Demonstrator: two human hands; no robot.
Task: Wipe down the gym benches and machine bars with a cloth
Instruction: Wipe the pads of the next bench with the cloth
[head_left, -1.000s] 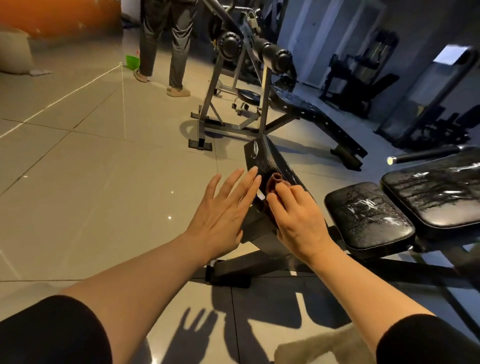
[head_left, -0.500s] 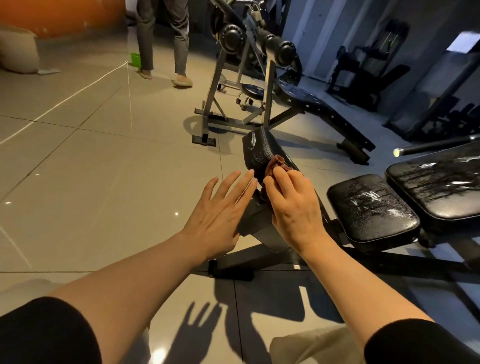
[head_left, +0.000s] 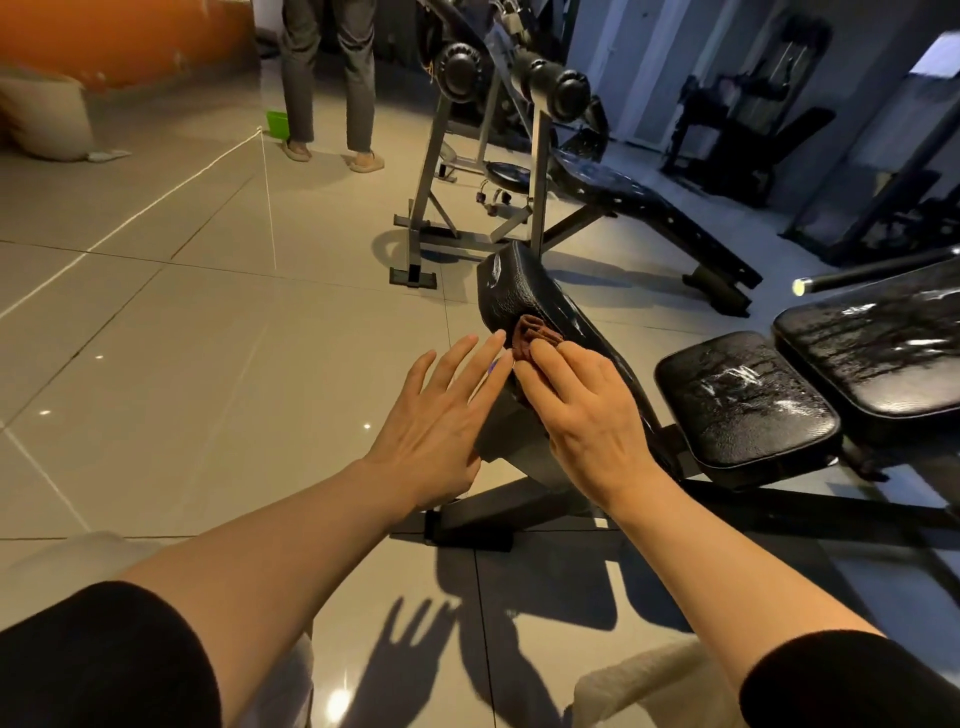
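Right hand (head_left: 587, 415), centre frame: grip pressed onto a bunched brown cloth (head_left: 532, 335), fingers laid over it and bearing it against the sloped black pad (head_left: 524, 296) of the near bench. Cloth mostly covered, a crumpled lobe showing beyond the fingertips, at mid-pad. Left hand (head_left: 441, 415), just left of the right: grip spread, fingers straight and fanned, holding nothing, fingertips at the pad's left edge beside the cloth; contact with the pad not determinable. Black sleeves at both lower corners. Right of centre: black seat pad (head_left: 743, 395) with wet streaks, and a second streaked pad (head_left: 883, 338) adjoining it at the right edge. Dark metal frame (head_left: 519, 509) of the bench on the glossy tiled floor (head_left: 182, 364), hand shadows cast at bottom centre. Upper centre: grey rack (head_left: 431, 171) with black foam rollers (head_left: 460, 65), incline bench (head_left: 649, 208) behind. Upper left: standing person's legs (head_left: 327, 78), green object (head_left: 278, 122) beside the feet.
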